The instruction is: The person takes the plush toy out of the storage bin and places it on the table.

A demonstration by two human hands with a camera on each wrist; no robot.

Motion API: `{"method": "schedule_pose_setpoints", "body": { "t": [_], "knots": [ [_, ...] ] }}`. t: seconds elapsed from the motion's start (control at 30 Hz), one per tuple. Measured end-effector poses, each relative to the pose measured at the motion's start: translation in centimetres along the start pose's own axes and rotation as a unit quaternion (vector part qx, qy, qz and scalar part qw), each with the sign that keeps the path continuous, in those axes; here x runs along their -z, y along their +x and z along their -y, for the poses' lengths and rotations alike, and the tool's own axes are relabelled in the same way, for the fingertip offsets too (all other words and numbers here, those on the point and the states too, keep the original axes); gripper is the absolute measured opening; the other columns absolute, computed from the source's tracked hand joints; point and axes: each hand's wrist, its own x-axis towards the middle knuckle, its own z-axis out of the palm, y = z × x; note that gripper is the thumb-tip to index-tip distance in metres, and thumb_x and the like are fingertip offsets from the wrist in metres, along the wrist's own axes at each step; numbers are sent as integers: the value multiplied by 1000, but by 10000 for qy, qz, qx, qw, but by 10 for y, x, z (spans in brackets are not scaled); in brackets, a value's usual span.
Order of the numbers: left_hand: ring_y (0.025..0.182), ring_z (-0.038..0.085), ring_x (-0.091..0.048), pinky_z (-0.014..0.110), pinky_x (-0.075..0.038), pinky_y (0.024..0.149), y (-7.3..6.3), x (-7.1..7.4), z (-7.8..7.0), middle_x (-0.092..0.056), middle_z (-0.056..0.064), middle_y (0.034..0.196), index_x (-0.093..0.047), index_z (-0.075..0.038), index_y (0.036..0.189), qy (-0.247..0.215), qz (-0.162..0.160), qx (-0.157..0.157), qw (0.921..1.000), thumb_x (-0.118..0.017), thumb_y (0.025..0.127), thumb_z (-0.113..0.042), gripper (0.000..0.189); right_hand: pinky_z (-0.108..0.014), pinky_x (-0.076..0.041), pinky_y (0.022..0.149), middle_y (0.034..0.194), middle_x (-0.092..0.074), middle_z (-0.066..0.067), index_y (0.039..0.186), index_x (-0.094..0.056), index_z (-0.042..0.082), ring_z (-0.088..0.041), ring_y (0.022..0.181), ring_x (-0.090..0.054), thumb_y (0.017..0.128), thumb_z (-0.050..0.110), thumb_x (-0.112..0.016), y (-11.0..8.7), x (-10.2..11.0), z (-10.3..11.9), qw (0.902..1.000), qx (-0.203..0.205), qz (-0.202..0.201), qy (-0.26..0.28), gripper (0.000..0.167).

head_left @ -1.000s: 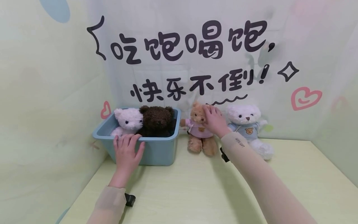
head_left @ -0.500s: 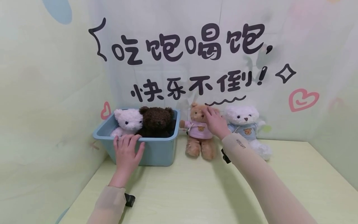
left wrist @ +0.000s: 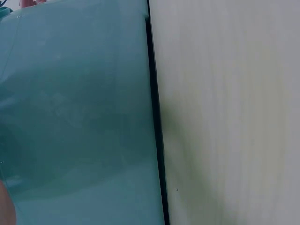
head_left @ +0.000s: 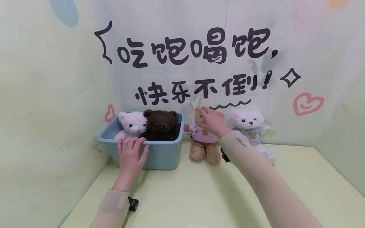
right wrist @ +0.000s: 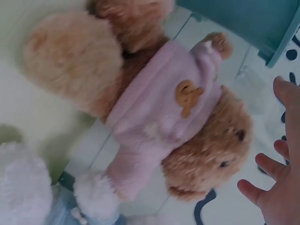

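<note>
My left hand (head_left: 130, 153) is at the front rim of a light-blue plastic bin (head_left: 162, 155), fingers hooked over the edge and thumb on the outer wall. Inside the bin a white teddy bear (head_left: 132, 123) and a dark brown teddy bear (head_left: 162, 122) sit side by side. To the right of the bin, a light-brown teddy bear (head_left: 198, 150) in a pink top sits upright on the table. My right hand (head_left: 214, 122) is in front of its head, partly hiding its face. In the right wrist view the fingers (right wrist: 267, 166) of that hand are spread, apart from the bear's head.
Another white teddy bear (head_left: 248, 118) in a blue top sits to the right, partly behind my right sleeve (head_left: 256, 167). The pale table (head_left: 182, 196) backs onto a fabric wall (head_left: 285, 126) with large black lettering. More pale fabric (head_left: 57, 110) hangs at the left.
The light-brown bear's legs have shifted slightly forward, and its head has come into fuller view, then behind my hand again. My right hand has moved left across its face. My left hand stays put.
</note>
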Motion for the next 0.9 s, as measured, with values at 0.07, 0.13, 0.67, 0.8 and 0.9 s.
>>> {"method": "schedule_pose_setpoints", "body": {
  "t": [0.07, 0.13, 0.67, 0.8, 0.9],
  "knots": [
    [102, 38, -47, 64, -19, 101, 0, 0, 1, -57, 14, 102, -61, -9, 108, -11, -69, -11, 10000, -44, 98, -42, 39, -52, -30, 107, 150, -36, -17, 148, -37, 14, -37, 132, -41, 93, 40, -62, 6, 5, 12, 9997, 150, 138, 115, 66],
    [101, 38, -47, 65, -19, 101, 0, 1, 1, -57, 14, 102, -62, -9, 108, -2, -85, -12, 10000, -43, 99, -43, 40, -49, -32, 107, 152, -33, -17, 148, -38, 12, -36, 133, -41, 94, 40, -61, 11, 8, 25, 9988, 254, 332, 249, 65],
    [102, 38, -48, 65, -20, 101, 2, 1, -2, -57, 14, 102, -62, -8, 108, -39, -24, -15, 10000, -41, 100, -45, 43, -44, -36, 105, 151, -38, -9, 139, -52, 20, -28, 132, -44, 91, 45, -63, 24, 0, 101, 9874, 1097, 1142, 61, 56],
    [98, 38, -48, 63, -20, 99, 4, 4, -3, -57, 14, 99, -62, -7, 106, 7, 84, 29, 10000, -41, 99, -51, 48, -45, -36, 104, 149, -40, -8, 133, -59, 20, -26, 131, -45, 87, 46, -68, 24, 2, 106, 9865, 1066, 1244, -10, 53],
    [95, 38, -48, 63, -20, 96, 6, 8, -1, -57, 13, 94, -61, -8, 102, 84, 337, 84, 9994, -39, 97, -57, 54, -45, -38, 103, 149, -41, -8, 130, -61, 19, -26, 130, -46, 86, 47, -69, 24, 1, 107, 9861, 1058, 1285, -6, 53]
  ]
}}
